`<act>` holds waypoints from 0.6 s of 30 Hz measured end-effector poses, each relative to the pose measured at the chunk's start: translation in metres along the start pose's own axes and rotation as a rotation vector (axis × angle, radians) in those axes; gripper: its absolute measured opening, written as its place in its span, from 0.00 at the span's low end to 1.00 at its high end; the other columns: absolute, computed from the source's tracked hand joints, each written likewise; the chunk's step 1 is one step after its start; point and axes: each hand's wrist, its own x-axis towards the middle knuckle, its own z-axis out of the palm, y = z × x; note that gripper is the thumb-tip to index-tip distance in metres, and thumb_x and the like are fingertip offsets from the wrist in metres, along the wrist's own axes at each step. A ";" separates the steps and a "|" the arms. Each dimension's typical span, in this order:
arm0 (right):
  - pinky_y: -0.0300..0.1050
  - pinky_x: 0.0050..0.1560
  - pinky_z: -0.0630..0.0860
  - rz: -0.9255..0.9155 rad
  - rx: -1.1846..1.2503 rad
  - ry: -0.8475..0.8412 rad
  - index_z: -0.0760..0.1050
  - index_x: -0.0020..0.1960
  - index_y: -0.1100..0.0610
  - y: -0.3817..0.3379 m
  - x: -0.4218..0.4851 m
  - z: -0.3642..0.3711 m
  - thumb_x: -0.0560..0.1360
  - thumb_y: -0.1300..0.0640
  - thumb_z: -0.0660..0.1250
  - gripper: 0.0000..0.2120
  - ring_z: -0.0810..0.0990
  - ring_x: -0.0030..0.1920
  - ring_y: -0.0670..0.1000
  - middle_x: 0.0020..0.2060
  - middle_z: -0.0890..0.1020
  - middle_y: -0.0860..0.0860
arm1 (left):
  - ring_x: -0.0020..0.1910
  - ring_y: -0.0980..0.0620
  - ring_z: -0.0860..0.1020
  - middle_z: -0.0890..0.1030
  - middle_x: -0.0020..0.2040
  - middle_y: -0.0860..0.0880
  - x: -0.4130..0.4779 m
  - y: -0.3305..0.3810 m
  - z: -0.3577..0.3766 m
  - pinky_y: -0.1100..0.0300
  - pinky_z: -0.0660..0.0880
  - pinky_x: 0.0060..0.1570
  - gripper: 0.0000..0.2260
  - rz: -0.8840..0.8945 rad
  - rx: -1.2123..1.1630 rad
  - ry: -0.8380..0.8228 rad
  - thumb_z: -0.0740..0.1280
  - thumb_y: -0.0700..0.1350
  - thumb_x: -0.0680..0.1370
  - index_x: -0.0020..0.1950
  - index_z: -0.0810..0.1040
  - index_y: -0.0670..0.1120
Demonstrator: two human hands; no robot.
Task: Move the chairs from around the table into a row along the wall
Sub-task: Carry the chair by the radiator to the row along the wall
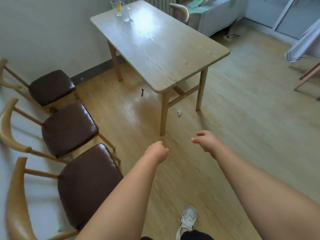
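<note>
Three wooden chairs with dark brown seats stand side by side along the left wall: the far chair (52, 86), the middle chair (69, 129) and the near chair (88, 184). A fourth chair (181, 10) shows only its curved back beyond the far end of the light wooden table (161, 49). My left hand (158, 152) hangs over the floor in front of the table, fingers curled in, holding nothing. My right hand (205, 141) is beside it, fingers loosely apart and empty.
Two glass cups (121, 9) stand on the table's far corner. A small black object (142, 92) and a white scrap (179, 112) lie on the floor near the table. A white cabinet (216, 16) stands at the back right. My shoe (187, 218) is below.
</note>
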 end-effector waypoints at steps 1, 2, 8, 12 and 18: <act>0.51 0.64 0.70 0.008 0.022 0.013 0.68 0.71 0.60 0.004 0.004 -0.017 0.75 0.58 0.70 0.26 0.73 0.65 0.58 0.68 0.73 0.58 | 0.72 0.44 0.68 0.68 0.75 0.45 0.005 0.019 0.003 0.54 0.66 0.68 0.25 0.017 0.007 0.002 0.60 0.51 0.81 0.77 0.63 0.46; 0.50 0.63 0.70 0.012 0.042 0.018 0.68 0.72 0.59 0.007 0.008 -0.034 0.75 0.57 0.70 0.26 0.73 0.65 0.57 0.68 0.73 0.58 | 0.71 0.44 0.68 0.68 0.74 0.45 0.010 0.038 0.006 0.54 0.67 0.68 0.25 0.032 0.012 0.005 0.60 0.51 0.81 0.76 0.63 0.46; 0.56 0.68 0.69 0.040 0.138 0.096 0.68 0.72 0.57 0.028 0.036 -0.132 0.74 0.55 0.71 0.28 0.72 0.67 0.59 0.69 0.71 0.57 | 0.71 0.44 0.68 0.68 0.74 0.45 0.048 0.148 0.025 0.54 0.67 0.65 0.24 0.124 0.115 -0.014 0.58 0.49 0.81 0.77 0.62 0.45; 0.53 0.68 0.68 0.056 0.193 0.142 0.69 0.71 0.56 0.038 0.063 -0.184 0.73 0.55 0.72 0.28 0.71 0.68 0.58 0.69 0.72 0.57 | 0.67 0.45 0.72 0.70 0.72 0.45 0.077 0.208 0.033 0.57 0.70 0.58 0.24 0.182 0.139 -0.035 0.59 0.48 0.81 0.77 0.61 0.46; 0.53 0.68 0.67 0.074 0.226 0.197 0.70 0.70 0.57 0.025 0.133 -0.253 0.73 0.55 0.73 0.28 0.71 0.68 0.58 0.69 0.72 0.57 | 0.68 0.45 0.71 0.70 0.73 0.45 0.147 0.294 0.020 0.57 0.70 0.59 0.24 0.227 0.129 -0.029 0.59 0.47 0.81 0.77 0.62 0.46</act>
